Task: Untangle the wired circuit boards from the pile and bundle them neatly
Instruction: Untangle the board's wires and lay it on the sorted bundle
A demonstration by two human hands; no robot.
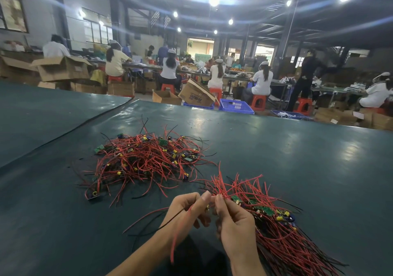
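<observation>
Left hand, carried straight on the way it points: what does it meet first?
Most likely the right hand: the left hand, pinching red and black wires, points forward-right with fingertips almost touching it. Just beyond lies the fanned bundle of red-wired green circuit boards; depth there is unclear.

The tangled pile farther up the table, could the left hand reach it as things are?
Probably yes: nothing blocks the table between the left hand and the tangled pile. But that hand is pinching loose wires, while the right hand grips the bundle, so it should let go first.
</observation>
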